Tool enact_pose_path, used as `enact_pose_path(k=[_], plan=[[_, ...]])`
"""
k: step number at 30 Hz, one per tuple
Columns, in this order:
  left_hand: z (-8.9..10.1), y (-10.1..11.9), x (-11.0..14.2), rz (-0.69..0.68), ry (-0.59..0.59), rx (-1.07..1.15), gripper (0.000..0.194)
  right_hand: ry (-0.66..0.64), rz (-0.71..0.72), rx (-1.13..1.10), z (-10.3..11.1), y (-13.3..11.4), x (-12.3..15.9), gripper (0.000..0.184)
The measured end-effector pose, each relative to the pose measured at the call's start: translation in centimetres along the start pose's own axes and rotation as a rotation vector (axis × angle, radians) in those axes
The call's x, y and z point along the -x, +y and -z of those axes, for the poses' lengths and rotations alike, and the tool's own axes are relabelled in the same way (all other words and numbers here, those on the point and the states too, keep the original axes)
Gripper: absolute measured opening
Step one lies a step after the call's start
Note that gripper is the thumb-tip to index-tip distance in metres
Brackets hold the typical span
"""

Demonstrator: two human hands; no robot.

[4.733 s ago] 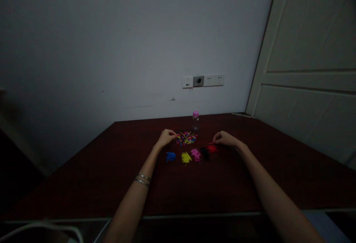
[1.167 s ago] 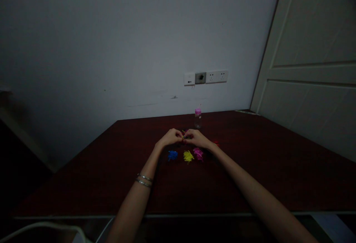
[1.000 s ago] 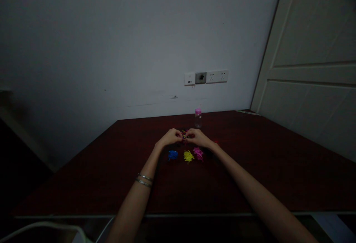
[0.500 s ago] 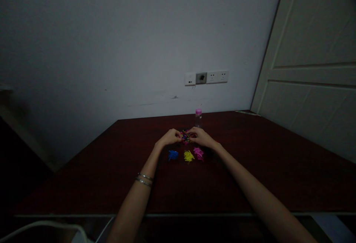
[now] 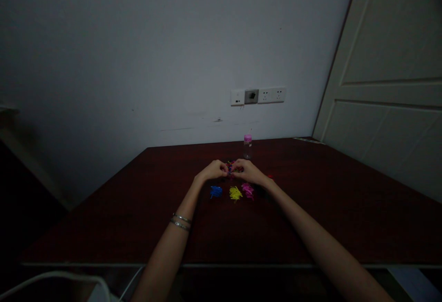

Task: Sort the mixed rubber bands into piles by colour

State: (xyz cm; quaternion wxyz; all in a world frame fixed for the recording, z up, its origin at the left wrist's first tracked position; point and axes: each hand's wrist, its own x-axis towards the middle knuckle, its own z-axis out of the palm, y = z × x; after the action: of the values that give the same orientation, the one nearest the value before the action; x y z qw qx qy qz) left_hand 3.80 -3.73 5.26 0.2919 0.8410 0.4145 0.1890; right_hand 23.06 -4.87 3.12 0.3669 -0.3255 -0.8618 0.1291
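Head view shows your left hand [image 5: 214, 170] and right hand [image 5: 249, 172] facing each other low over the dark red wooden table [image 5: 138, 210], fingertips near one another. Your left forearm slants up and rightward from the bottom edge, with silver-coloured bracelets [image 5: 181, 221] near the wrist; your right forearm slants up and leftward from the lower right. Both wrists bend so that the fingers point inward.

Between your hands lies the mixed pile of small, slender multicoloured pieces [image 5: 230, 165], partly hidden by your fingers. Its pieces lie at many angles, so you get no single long axis from it. Your left thumb and fingers curl toward each other at the pile; whether they clamp a piece, you cannot tell at this size. Your right thumb and forefinger curve toward the same spot, and you cannot tell whether their tips meet or grip anything.

On your side of the mixed pile, left to right, are the blue pile [image 5: 216, 191], the yellow pile [image 5: 235, 193] and the pink pile [image 5: 247, 190], all of slender, crisscrossed pieces. A bit of red [image 5: 270, 177] shows beyond your right wrist. Behind your right hand, the clear bottle with a pink cap [image 5: 247, 148] stands upright, its long axis vertical.
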Motion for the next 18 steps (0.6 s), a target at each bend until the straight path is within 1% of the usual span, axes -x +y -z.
enact_pose_path(k=[7,11,12,14,16,18], plan=[[-0.1,0.1,0.1,-0.005,-0.015,0.002,0.016,-0.005,-0.003,0.056,-0.1,-0.3,-0.1,0.010],[0.7,-0.5,0.2,-0.025,-0.038,0.065,0.020,-0.019,-0.018,0.104,0.0,-0.2,0.2,0.010],[1.0,-0.9,0.2,-0.020,-0.019,0.083,0.022,-0.027,-0.018,0.110,-0.1,-0.3,0.3,0.010],[1.7,-1.6,0.2,0.009,0.067,0.097,0.024,-0.053,-0.005,0.114,-0.3,-0.7,0.4,0.010],[2.1,-2.5,0.3,0.050,0.160,0.083,0.025,-0.103,0.027,0.114,-0.8,-1.3,0.5,0.010],[2.3,-3.1,0.3,0.092,0.210,0.069,0.025,-0.161,0.072,0.115,-1.6,-2.2,0.6,0.010]])
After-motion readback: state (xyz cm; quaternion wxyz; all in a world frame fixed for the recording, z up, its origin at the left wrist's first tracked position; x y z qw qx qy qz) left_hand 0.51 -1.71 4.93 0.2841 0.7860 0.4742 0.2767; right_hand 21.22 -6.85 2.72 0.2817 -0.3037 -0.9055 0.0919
